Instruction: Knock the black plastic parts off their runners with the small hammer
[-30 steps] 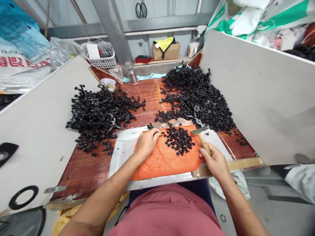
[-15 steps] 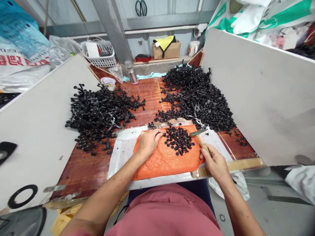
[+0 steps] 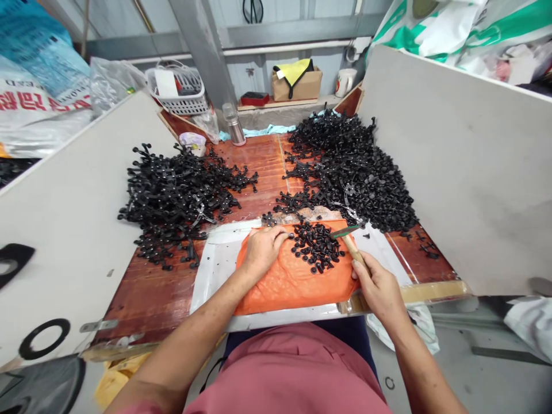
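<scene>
My left hand [image 3: 264, 250] rests on the orange cloth [image 3: 284, 290], fingers curled together. At its fingertips is a small black button-shaped piece [image 3: 291, 236], pinched as far as I can see. Beside it, on the cloth, lies a loose heap of similar black pieces [image 3: 317, 247]. My right hand [image 3: 377, 282] is wrapped round the wooden handle of a small hammer [image 3: 354, 250]. Its thin, pointed green-and-grey head lies over the right edge of the heap, close above the cloth.
Piles of black branched parts stand on the left [image 3: 181, 201] and right [image 3: 345, 167] of the wooden table [image 3: 259, 152]. Grey panels [image 3: 448, 172] wall both sides. At the back are a steel flask [image 3: 234, 126], a white basket [image 3: 183, 100], a cardboard box [image 3: 297, 86] and a mug [image 3: 345, 83].
The view has shifted slightly. The hammer's head has tilted and sits a little lower over the heap. My left hand has barely moved and stays by the small black piece.
</scene>
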Demonstrator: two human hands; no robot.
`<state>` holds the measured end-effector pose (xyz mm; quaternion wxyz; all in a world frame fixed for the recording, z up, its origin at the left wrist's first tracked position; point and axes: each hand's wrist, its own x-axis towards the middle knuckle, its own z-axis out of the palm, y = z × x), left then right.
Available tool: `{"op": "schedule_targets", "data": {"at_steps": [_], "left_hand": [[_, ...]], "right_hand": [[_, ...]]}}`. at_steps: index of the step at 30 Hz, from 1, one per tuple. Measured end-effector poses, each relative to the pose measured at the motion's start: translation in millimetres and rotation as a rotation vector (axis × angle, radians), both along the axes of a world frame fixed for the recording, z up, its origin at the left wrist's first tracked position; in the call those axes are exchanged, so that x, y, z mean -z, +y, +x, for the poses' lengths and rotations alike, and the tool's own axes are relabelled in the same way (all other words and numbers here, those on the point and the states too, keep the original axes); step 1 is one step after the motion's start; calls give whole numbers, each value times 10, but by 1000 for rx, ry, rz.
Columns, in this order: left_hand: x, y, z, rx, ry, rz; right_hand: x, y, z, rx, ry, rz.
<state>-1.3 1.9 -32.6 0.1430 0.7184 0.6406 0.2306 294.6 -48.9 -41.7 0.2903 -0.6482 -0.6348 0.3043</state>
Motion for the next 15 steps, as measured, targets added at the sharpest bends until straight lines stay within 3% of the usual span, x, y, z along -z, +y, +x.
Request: {"op": "schedule_targets", "data": {"at_steps": [3,8,15], "left_hand": [[7,-8,14,-17,33,-2],[40,20,20,-43,-26,-31],[130,37,8,-22,-19,-12]], "right_hand": [[-177,17,-98,-44,-129,65],[-431,130,-454,-233,-191,148],[-381,236,-747,-309,-325,164]]}}
